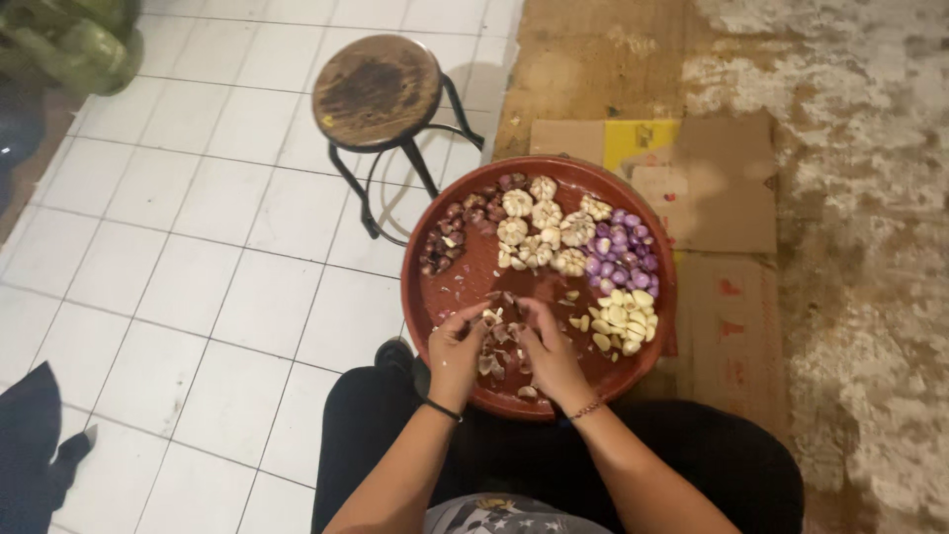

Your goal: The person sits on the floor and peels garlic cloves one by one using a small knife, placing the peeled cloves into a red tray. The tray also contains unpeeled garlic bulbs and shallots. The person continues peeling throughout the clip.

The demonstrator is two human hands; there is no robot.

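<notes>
A round red tray (450,297) rests on my lap. It holds whole garlic bulbs (539,229), purple shallots (621,252), dark unpeeled shallots (450,237), peeled garlic cloves (621,321) and loose skins (499,356). My left hand (455,348) and my right hand (549,346) meet over the tray's near side, fingers pinched together on a small clove or shallot (491,318) between them. What exactly they pinch is too small to tell.
A round wooden stool (378,91) on black metal legs stands on the white tiled floor beyond the tray. Flattened cardboard (712,188) lies on rough concrete at the right. A green object (84,44) sits at the top left; a dark shape (40,445) at the lower left.
</notes>
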